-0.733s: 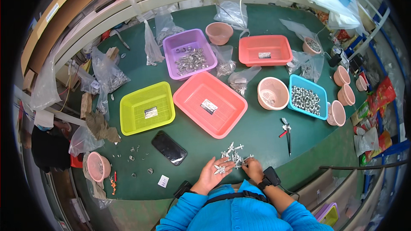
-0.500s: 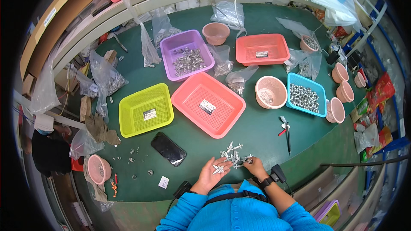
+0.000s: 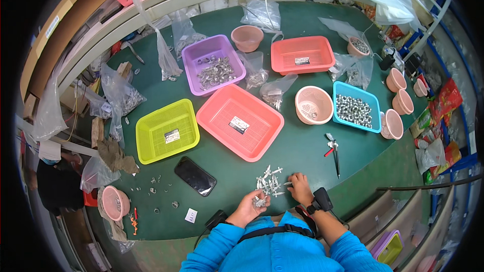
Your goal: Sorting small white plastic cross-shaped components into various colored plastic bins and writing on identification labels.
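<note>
My left hand (image 3: 247, 210) is palm up near the table's front edge, its fingers curled round a few small silver metal pieces (image 3: 259, 202). Just beyond it lies a loose pile of slim, silver metal parts (image 3: 269, 179), some with short side arms. To the right of the pile, my right hand (image 3: 301, 189) is palm down, its fingers closed on one small silver piece (image 3: 288, 183) that pokes out at the fingertips. The exact kind of these parts is too small to make out.
Beyond the hands stand a coral basket (image 3: 208, 121), a yellow-green basket (image 3: 142, 140), a purple basket (image 3: 189, 70) with metal parts and a blue basket (image 3: 357, 126) of shiny rings. A black phone (image 3: 195, 176) lies left; a pen (image 3: 336, 160) lies right.
My left hand has curled its fingers over the pieces that lay on its open palm. The right hand has moved off the pile, slightly right and away from me.
</note>
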Demonstrator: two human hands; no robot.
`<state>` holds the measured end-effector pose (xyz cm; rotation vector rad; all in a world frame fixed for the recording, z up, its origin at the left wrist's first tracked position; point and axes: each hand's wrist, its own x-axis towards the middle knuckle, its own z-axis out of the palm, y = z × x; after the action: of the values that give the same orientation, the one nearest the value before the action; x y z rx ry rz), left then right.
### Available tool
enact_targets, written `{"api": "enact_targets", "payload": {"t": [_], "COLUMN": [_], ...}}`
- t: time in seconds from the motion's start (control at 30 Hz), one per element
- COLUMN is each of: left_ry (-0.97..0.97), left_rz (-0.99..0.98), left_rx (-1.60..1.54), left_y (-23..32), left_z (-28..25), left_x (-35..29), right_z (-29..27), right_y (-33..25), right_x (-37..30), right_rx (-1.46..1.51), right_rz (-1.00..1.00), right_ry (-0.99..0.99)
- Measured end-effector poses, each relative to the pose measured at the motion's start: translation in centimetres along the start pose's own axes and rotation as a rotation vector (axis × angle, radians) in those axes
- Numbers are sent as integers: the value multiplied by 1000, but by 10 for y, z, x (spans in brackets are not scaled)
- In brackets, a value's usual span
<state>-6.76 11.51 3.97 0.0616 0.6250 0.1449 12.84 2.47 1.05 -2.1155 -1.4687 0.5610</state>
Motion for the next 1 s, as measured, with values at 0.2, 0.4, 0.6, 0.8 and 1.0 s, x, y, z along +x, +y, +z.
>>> {"api": "enact_targets", "payload": {"t": [0.2, 0.4, 0.6, 0.8, 1.0], "left_ry": [207, 256, 228, 215, 233], "left_rz": [163, 201, 167, 122, 103], "left_rx": [-67, -85, -34, 21, 50], "left_y": [4, 4, 1, -2, -5], "left_z": [-5, -7, -10, -21, -25], "left_x": [-10, -13, -12, -7, 0], "right_z": [14, 28, 34, 26, 30], "right_y": [0, -23, -23, -12, -8], "right_x": [-16, -25, -23, -21, -20], "right_rx": [105, 20, -80, 35, -28], "right_rz": [119, -58, -32, 39, -152], "right_ry": [-175, -131, -49, -16, -84]}}
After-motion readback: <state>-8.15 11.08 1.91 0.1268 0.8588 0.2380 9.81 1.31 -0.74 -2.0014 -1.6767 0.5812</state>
